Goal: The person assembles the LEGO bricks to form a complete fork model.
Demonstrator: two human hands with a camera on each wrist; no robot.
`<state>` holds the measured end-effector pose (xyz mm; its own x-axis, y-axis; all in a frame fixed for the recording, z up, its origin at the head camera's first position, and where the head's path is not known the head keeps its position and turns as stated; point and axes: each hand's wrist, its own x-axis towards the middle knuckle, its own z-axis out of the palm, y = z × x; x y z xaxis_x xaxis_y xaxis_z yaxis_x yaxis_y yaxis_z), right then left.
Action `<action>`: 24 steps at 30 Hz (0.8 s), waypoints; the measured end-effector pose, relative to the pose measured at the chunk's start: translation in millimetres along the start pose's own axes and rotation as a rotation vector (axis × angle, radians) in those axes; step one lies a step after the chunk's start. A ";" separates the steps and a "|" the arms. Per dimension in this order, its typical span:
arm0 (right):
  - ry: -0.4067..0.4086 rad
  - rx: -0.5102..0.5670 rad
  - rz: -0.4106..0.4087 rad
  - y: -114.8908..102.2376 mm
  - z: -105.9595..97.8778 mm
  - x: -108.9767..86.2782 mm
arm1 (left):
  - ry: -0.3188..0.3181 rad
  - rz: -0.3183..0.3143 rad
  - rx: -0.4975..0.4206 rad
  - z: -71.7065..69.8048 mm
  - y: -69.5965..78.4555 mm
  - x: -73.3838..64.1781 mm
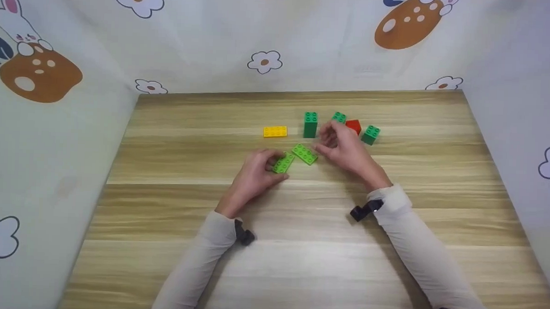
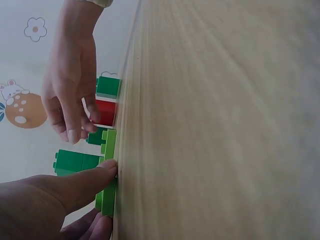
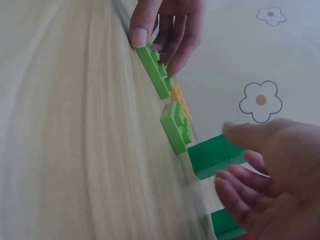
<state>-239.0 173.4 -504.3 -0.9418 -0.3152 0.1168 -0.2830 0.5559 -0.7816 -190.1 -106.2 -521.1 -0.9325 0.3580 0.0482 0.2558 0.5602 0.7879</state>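
Observation:
My left hand (image 1: 254,173) pinches a light green toy building brick (image 1: 284,163) lying flat on the table, thumb at its near side and fingers at the other. A second light green brick (image 1: 305,154) lies just right of it, angled the other way. My right hand (image 1: 347,149) hovers beside that second brick, fingers loosely curved and holding nothing. In the right wrist view a gap shows between its thumb and fingers. Right behind the two light green bricks stands a dark green two-brick stack (image 1: 310,125). My right hand partly covers a dark green brick (image 1: 339,116) and a red brick (image 1: 354,126).
A yellow brick (image 1: 275,131) lies flat left of the stack. Another dark green brick (image 1: 371,135) stands right of the red one. The wood-grain table (image 1: 163,214) meets a patterned cloth wall (image 1: 205,51) at the back, with more cloth at both sides.

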 end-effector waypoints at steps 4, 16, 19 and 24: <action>-0.111 -0.014 0.009 -1.2 7.3 -3.5 | 0.000 -0.003 -0.009 -1.3 -0.6 -0.1; -0.181 -0.079 0.047 1.1 10.1 -2.0 | -0.021 -0.031 0.007 -1.7 1.8 3.4; -0.182 -0.088 0.045 4.1 2.5 -7.7 | -0.029 -0.024 0.004 -2.2 1.8 5.8; -0.178 -0.131 0.004 8.4 -7.4 -21.7 | -0.050 0.006 -0.005 -2.8 1.8 11.2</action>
<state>-222.3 190.6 -508.9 -0.8996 -0.4366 -0.0052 -0.3111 0.6492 -0.6940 -200.8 -103.3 -517.5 -0.9168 0.3986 0.0221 0.2600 0.5543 0.7907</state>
